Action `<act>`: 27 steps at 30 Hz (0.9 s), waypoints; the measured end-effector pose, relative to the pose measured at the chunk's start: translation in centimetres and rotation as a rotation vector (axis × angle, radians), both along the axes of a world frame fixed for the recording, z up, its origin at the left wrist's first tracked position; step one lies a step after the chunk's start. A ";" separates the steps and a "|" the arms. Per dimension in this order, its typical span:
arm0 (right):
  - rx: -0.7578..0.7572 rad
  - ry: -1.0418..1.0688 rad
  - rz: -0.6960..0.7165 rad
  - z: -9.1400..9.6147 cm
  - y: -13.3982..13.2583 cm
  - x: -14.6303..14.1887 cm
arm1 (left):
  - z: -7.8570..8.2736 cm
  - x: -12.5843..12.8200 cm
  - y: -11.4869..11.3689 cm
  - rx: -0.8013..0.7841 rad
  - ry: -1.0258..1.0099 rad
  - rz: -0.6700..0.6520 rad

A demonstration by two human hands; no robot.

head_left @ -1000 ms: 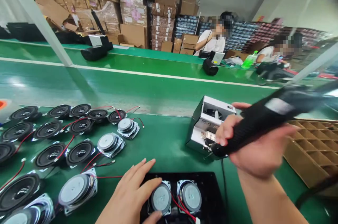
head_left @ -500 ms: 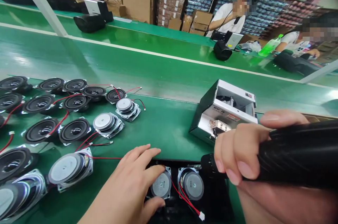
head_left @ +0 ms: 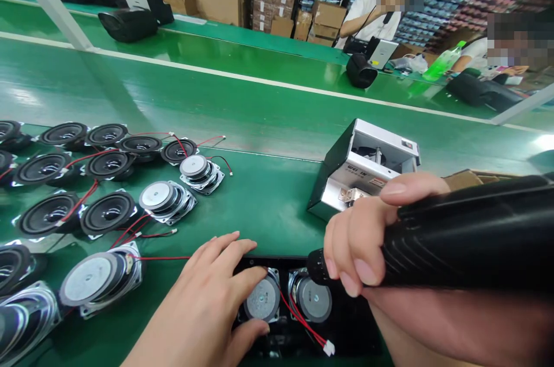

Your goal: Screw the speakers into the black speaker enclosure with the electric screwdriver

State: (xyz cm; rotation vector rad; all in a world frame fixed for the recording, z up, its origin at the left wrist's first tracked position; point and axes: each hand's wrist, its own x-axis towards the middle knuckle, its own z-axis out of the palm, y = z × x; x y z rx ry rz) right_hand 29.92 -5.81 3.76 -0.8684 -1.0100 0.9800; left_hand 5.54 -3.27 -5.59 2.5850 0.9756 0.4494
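Two square-framed speakers with silver magnets [head_left: 262, 299] sit side by side in a black rectangular panel [head_left: 359, 335], with thin red wires [head_left: 303, 321] running to a small white plug [head_left: 329, 347]. Your left hand [head_left: 199, 303] is open and spread over the left speaker of the pair, fingers at its upper edge and thumb at its lower edge, pressing it rather than gripping anything else. Your right hand [head_left: 359, 246] is closed around a black electric screwdriver [head_left: 459, 240], fingers curled under its barrel, with its dark chuck [head_left: 315, 267] pointing left, just above the right speaker.

Behind that hand stands an open-sided white metal screw feeder [head_left: 363, 168], with its mechanism visible inside; the lettering and small red label [head_left: 378, 181] on its face are too small to read. Only the edge of a cardboard carton [head_left: 465, 181] shows past your right hand, so you cannot tell what it holds. Rows of loose speakers [head_left: 167, 202] lie on the green bench [head_left: 268, 211], some cone up and some magnet up.

Compared with a second ago, the screwdriver has swung from a raised slant over the feeder to nearly level over the panel, and the carton's compartments have dropped from view.
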 end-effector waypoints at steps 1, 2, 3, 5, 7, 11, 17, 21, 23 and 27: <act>0.007 0.055 0.032 -0.2 0.1 -0.2 | 0.2 0.0 -0.1 -0.007 0.015 0.002; 0.016 0.097 0.051 -0.4 0.2 -0.4 | 0.4 0.1 -0.2 -0.021 0.034 0.005; 0.034 0.121 0.056 -0.6 0.2 -0.6 | 0.7 0.2 -0.2 -0.040 0.058 0.010; 0.055 0.134 0.087 -1.0 0.3 -0.9 | 1.2 0.4 -0.4 -0.082 0.099 0.020; 0.062 0.138 0.120 -1.4 0.4 -1.1 | 1.6 0.7 -0.4 -0.105 0.100 0.020; 0.085 0.164 0.155 -2.4 0.7 -1.5 | 1.6 0.9 -0.4 -0.121 0.079 0.027; 0.109 0.154 0.158 -3.4 1.0 -1.9 | 0.9 0.7 -0.7 -0.130 0.039 0.043; 0.030 0.138 0.159 -2.6 1.2 -1.8 | 0.9 0.7 -0.9 -0.148 0.049 0.050; -0.009 0.125 0.188 -2.3 1.2 -1.7 | 1.1 0.8 -0.9 -0.158 0.050 0.050; 0.030 0.162 0.180 -2.6 1.2 -2.0 | 1.2 0.8 -0.8 -0.186 0.061 0.055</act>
